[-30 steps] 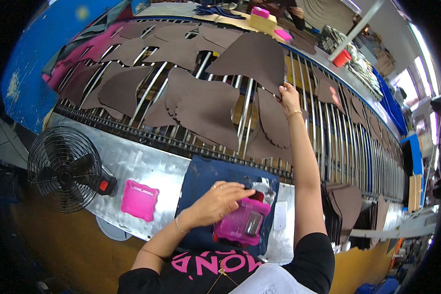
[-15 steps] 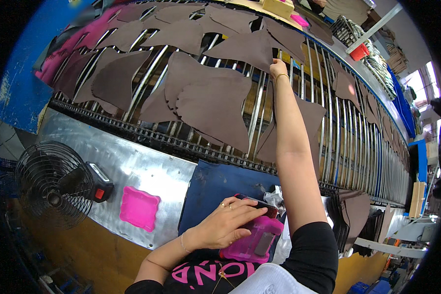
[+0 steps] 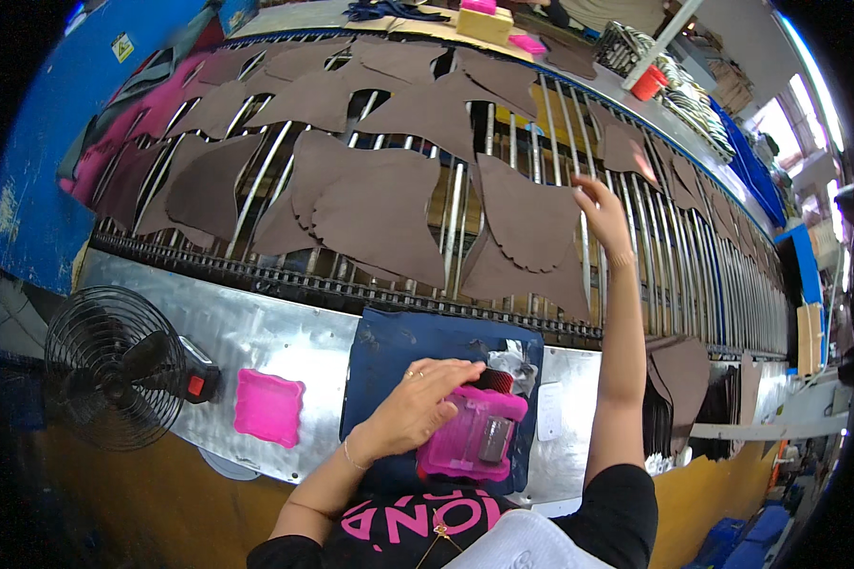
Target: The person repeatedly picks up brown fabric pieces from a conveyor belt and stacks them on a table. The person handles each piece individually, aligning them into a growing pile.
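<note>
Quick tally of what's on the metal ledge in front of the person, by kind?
Pink plastic containers: 2, one under the left hand at, one lying free at
Black wire fans: 1
Dark blue mats: 1
Total: 4
The right hand is up at the roller rack, off the ledge.

I see matt brown leather pieces on shiny metal rollers, my left hand on a glossy pink plastic box, dull blue cloth mat, brushed metal counter
</note>
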`<state>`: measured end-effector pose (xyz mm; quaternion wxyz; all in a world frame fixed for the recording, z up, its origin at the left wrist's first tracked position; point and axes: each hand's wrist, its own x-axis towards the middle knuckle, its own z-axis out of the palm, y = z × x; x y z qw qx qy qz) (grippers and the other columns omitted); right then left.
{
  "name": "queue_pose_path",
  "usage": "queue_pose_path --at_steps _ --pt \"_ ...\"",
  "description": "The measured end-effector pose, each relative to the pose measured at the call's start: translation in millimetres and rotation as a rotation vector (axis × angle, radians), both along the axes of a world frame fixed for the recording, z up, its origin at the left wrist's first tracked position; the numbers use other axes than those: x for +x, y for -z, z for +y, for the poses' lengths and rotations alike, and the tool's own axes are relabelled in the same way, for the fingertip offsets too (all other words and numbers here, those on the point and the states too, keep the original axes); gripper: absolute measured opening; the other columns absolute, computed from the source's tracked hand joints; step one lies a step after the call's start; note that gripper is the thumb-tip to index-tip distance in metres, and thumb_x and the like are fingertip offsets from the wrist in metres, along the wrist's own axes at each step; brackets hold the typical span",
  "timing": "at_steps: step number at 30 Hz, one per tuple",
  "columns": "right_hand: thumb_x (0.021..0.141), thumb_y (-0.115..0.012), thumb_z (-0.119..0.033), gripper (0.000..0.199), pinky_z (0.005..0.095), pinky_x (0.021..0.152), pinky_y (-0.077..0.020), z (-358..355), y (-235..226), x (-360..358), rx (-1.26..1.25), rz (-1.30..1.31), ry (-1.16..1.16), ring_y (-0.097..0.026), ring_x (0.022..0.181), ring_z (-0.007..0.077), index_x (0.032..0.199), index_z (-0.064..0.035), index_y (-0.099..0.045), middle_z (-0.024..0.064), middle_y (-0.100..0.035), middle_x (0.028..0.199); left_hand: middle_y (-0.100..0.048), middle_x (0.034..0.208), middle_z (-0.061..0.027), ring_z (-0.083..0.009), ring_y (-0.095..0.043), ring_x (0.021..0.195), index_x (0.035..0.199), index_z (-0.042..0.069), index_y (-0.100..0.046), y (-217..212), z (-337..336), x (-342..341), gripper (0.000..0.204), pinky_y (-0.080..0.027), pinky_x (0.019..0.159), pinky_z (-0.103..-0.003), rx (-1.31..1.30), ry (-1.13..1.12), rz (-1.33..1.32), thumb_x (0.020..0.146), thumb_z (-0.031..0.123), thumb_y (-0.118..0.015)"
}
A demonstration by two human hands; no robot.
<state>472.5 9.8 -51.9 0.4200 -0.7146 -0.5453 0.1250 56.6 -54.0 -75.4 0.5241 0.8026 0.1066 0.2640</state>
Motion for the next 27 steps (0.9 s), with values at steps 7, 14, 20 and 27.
queue_pose_path --at_steps 7,14,20,27 --pt "0.088 -0.062 -0.035 0.040 0.0427 0.094 -0.0446 -321 27 26 -0.511 -0.641 1.194 -0.057 0.111 0.0307 0.118 -0.0080 -0.062 0.0117 -0.062 0.117 -0.059 0.124 -0.0147 -0.0302 -0.051 0.117 0.138 0.003 -0.043 -7 -7 1 0.067 -0.030 0.104 -0.040 -0.082 -0.077 -0.040 0.099 0.054 -0.025" --pt "0.090 -0.051 -0.054 0.052 0.0449 0.092 -0.0455 -449 68 30 -0.625 -0.557 1.481 -0.056 0.108 0.0358 0.107 -0.0076 -0.067 0.0156 -0.060 0.117 -0.061 0.119 -0.0176 -0.0264 -0.054 0.115 0.134 -0.001 -0.047 3 -18 0 0.079 -0.032 0.104 -0.040 -0.271 -0.175 -0.046 0.095 0.064 -0.026" --pt "0.078 -0.068 -0.054 0.058 0.0513 0.096 -0.0419 -443 40 38 -0.775 -0.231 1.732 -0.050 0.119 0.0367 0.115 -0.0095 -0.064 0.0156 -0.055 0.126 -0.060 0.119 -0.0192 -0.0281 -0.052 0.117 0.135 -0.001 -0.046 -3 -21 -1 0.079 -0.031 0.106 -0.041 -0.245 -0.155 -0.050 0.096 0.063 -0.023" --pt "0.073 -0.079 -0.034 0.048 0.0462 0.089 -0.0489 -447 22 42 -0.748 -0.388 1.605 -0.057 0.110 0.0366 0.110 -0.0078 -0.064 0.0188 -0.058 0.119 -0.056 0.125 -0.0190 -0.0278 -0.050 0.121 0.137 -0.002 -0.043 0 -23 -5 0.076 -0.029 0.107 -0.040 -0.231 -0.164 -0.040 0.097 0.060 -0.022"
